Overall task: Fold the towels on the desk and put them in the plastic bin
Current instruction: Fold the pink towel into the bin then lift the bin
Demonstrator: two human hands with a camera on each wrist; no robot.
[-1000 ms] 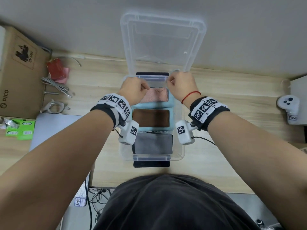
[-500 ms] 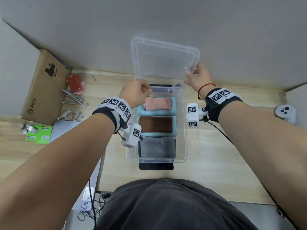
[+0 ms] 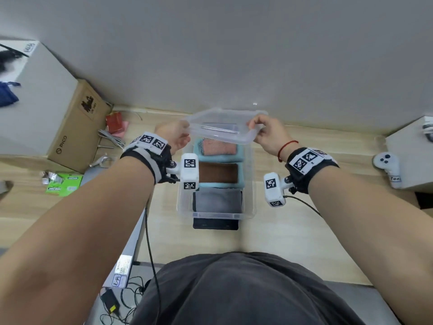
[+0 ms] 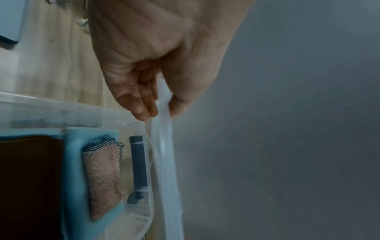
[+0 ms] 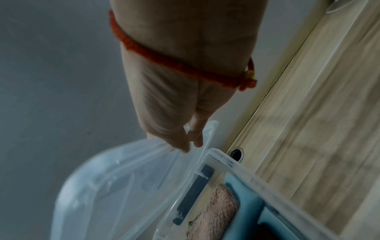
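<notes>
The clear plastic bin [image 3: 251, 184] stands on the desk in front of me with folded towels inside: a pink one [image 3: 219, 147] on a light blue one [image 3: 240, 154] at the far end, a brown one [image 3: 218, 172] in the middle, a grey one [image 3: 216, 200] nearest. Above the bin's far end I hold the clear lid [image 3: 222, 130], tilted. My left hand [image 3: 174, 137] pinches its left edge [image 4: 163, 104] and my right hand [image 3: 264, 131] pinches its right edge [image 5: 202, 138]. The bin's dark far latch [image 4: 137, 168] shows under the lid.
A cardboard box [image 3: 72, 127] stands at the left, with a red item [image 3: 114, 121], cables [image 3: 110, 137] and a green packet [image 3: 64, 187] beside it. A white controller [image 3: 386, 168] lies at the right. A grey wall rises just behind the bin.
The lid leaned upright against the wall; both hands have taken its sides and brought it down and toward me over the bin's far end. The head view has tilted up.
</notes>
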